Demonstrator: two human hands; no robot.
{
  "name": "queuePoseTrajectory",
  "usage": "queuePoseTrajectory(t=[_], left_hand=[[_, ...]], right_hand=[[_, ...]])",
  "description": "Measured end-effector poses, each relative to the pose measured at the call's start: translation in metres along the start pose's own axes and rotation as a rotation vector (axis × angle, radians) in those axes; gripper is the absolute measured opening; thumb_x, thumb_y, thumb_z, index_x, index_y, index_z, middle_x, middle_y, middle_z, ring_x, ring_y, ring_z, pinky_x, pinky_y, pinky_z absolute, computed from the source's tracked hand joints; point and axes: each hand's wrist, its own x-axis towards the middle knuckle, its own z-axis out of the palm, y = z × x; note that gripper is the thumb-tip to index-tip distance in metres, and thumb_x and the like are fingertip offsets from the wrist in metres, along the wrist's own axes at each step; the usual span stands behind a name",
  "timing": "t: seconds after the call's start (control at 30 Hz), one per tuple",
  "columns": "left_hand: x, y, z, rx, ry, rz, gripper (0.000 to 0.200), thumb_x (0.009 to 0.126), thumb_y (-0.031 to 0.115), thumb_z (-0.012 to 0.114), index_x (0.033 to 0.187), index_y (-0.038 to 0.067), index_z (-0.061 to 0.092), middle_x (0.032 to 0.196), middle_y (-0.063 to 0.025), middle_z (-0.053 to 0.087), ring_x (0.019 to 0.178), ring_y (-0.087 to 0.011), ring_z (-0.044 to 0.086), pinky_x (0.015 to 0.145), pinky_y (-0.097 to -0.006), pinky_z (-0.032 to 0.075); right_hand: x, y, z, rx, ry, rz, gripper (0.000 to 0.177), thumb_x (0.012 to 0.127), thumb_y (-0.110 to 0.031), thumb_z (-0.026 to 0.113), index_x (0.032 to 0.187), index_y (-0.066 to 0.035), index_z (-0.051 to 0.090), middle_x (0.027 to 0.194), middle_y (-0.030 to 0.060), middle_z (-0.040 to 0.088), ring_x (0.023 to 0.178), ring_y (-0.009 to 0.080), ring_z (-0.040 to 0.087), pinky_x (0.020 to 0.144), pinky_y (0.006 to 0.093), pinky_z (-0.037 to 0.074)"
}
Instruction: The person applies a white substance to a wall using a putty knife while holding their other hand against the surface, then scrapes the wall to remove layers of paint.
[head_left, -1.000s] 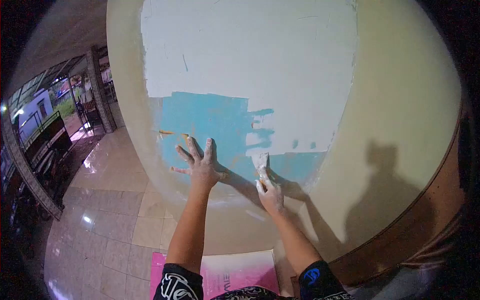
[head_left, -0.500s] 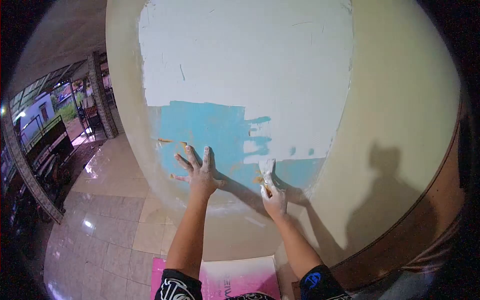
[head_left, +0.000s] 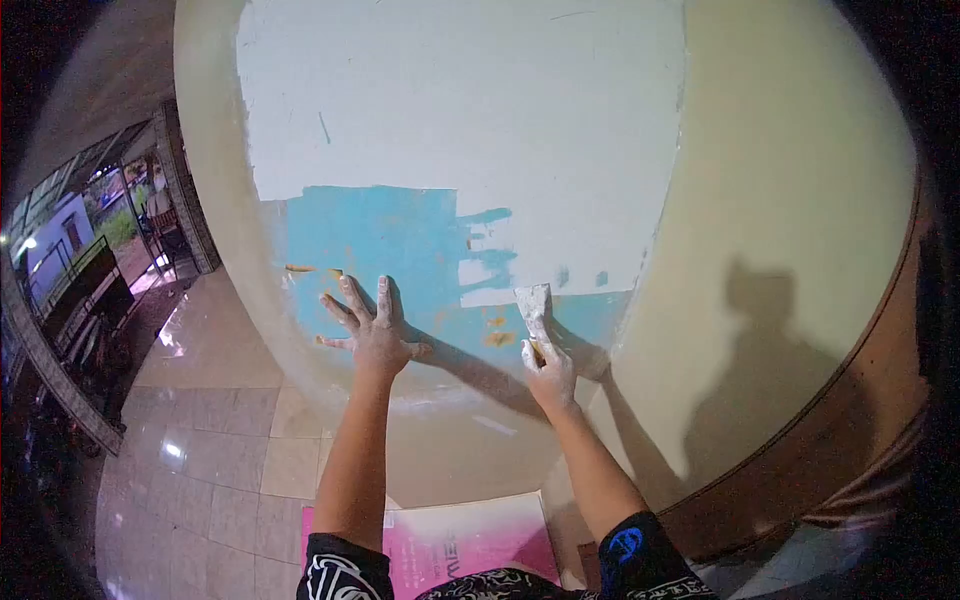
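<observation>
My left hand (head_left: 377, 338) lies with spread fingers against the blue part of the wall (head_left: 375, 232). White dust or paste coats its fingers. In my right hand (head_left: 549, 378) is a putty knife (head_left: 535, 308), gripped by its handle with the blade pointing up. The blade is smeared white and lies over the lower border of the white coating (head_left: 450, 100). That coating covers the upper wall, and its edge by the blue is ragged, with blue streaks showing through. Brownish-yellow spots (head_left: 498, 338) mark the blue left of the knife.
Below on the floor is a pink and white board or box (head_left: 470, 535). Glossy tiles (head_left: 225, 440) spread to the left, toward a pillar (head_left: 185, 190) and a dark metal railing. A brown strip (head_left: 800, 450) borders the pale yellow wall (head_left: 790, 170) at right.
The camera view has shifted, so the wall sits further left and slightly higher. My right hand has moved the putty knife rightward along the white border. The left hand stays at its place on the wall.
</observation>
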Motion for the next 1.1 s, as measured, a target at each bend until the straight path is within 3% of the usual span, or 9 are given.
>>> queuePoseTrajectory(t=[0.1, 0.13, 0.17, 0.3, 0.43, 0.57, 0.73, 1.0, 1.1], left_hand=[[0.001, -0.002, 0.005, 0.023, 0.04, -0.009, 0.124, 0.055, 0.036, 0.093, 0.156, 0.017, 0.024, 0.16, -0.0325, -0.012, 0.141, -0.0607, -0.018, 0.098, -0.0838, 0.008], [0.014, -0.029, 0.049, 0.071, 0.31, 0.109, 0.137, 0.044, 0.051, 0.095, 0.157, 0.035, 0.018, 0.162, -0.0268, -0.01, 0.143, -0.0583, -0.017, 0.085, -0.0914, 0.007], [0.021, -0.039, 0.063, 0.051, 0.468, 0.228, 0.136, 0.045, 0.053, 0.094, 0.157, 0.032, 0.019, 0.162, -0.0274, -0.009, 0.142, -0.059, -0.016, 0.085, -0.0912, 0.007], [0.016, -0.033, 0.049, 0.125, 0.23, 0.135, 0.136, 0.047, 0.054, 0.093, 0.158, 0.028, 0.02, 0.162, -0.0269, -0.01, 0.142, -0.0596, -0.016, 0.088, -0.0898, 0.009], [-0.004, 0.007, 0.006, -0.002, 0.136, 0.019, 0.139, 0.05, 0.063, 0.089, 0.159, 0.021, 0.014, 0.161, -0.0266, -0.017, 0.141, -0.0609, -0.016, 0.097, -0.0859, 0.007], [0.004, 0.021, -0.001, -0.089, 0.329, 0.075, 0.137, 0.046, 0.05, 0.094, 0.158, 0.03, 0.019, 0.163, -0.025, -0.009, 0.141, -0.0626, -0.014, 0.091, -0.089, 0.013], [0.008, 0.016, -0.006, 0.025, 0.069, -0.02, 0.142, 0.043, 0.045, 0.097, 0.158, 0.028, 0.017, 0.16, -0.0277, -0.016, 0.139, -0.0633, -0.019, 0.087, -0.0895, 0.018], [0.01, 0.005, 0.008, 0.051, 0.072, -0.034, 0.133, 0.047, 0.041, 0.096, 0.156, 0.034, 0.021, 0.163, -0.0234, -0.013, 0.141, -0.0593, -0.019, 0.086, -0.0921, 0.012], [0.013, 0.001, 0.018, 0.107, 0.153, -0.009, 0.132, 0.049, 0.041, 0.096, 0.156, 0.034, 0.02, 0.162, -0.0236, -0.015, 0.141, -0.0594, -0.019, 0.084, -0.0925, 0.013]], right_hand=[[-0.018, 0.013, 0.003, -0.043, -0.022, 0.072, 0.024, 0.093, -0.021, 0.065, 0.11, -0.006, 0.071, 0.084, 0.0144, 0.07, 0.073, 0.0276, 0.068, 0.065, 0.0386, 0.051], [-0.021, 0.02, 0.001, -0.092, -0.041, 0.117, 0.024, 0.093, -0.021, 0.065, 0.111, -0.006, 0.071, 0.086, 0.0138, 0.071, 0.074, 0.0269, 0.068, 0.066, 0.0383, 0.052], [-0.017, 0.02, -0.005, -0.107, -0.041, 0.112, 0.024, 0.093, -0.021, 0.065, 0.111, -0.006, 0.071, 0.086, 0.0138, 0.071, 0.074, 0.0269, 0.068, 0.066, 0.0383, 0.052], [0.006, 0.017, -0.001, 0.169, -0.052, 0.148, 0.026, 0.092, -0.021, 0.065, 0.114, -0.008, 0.069, 0.091, 0.0149, 0.071, 0.081, 0.0285, 0.069, 0.071, 0.039, 0.053], [0.007, 0.018, -0.008, -0.147, -0.107, 0.048, 0.034, 0.092, -0.021, 0.064, 0.125, -0.013, 0.065, 0.097, 0.0153, 0.07, 0.087, 0.0336, 0.067, 0.073, 0.0409, 0.053], [0.006, 0.022, -0.008, -0.097, -0.109, 0.044, 0.042, 0.093, -0.023, 0.063, 0.134, -0.017, 0.06, 0.098, 0.015, 0.069, 0.089, 0.0344, 0.067, 0.076, 0.046, 0.053], [0.037, -0.003, -0.016, -0.101, -0.142, 0.061, 0.033, 0.093, -0.024, 0.062, 0.121, -0.006, 0.064, 0.094, 0.022, 0.068, 0.087, 0.0407, 0.066, 0.073, 0.0474, 0.051], [0.035, 0.001, -0.014, -0.085, -0.159, -0.051, 0.056, 0.093, -0.026, 0.063, 0.147, -0.022, 0.047, 0.096, 0.0149, 0.07, 0.082, 0.0362, 0.067, 0.069, 0.0444, 0.053], [0.063, -0.026, -0.026, -0.146, -0.149, -0.08, 0.054, 0.09, -0.021, 0.068, 0.141, -0.015, 0.053, 0.094, 0.0203, 0.07, 0.085, 0.0375, 0.068, 0.072, 0.0459, 0.053]])
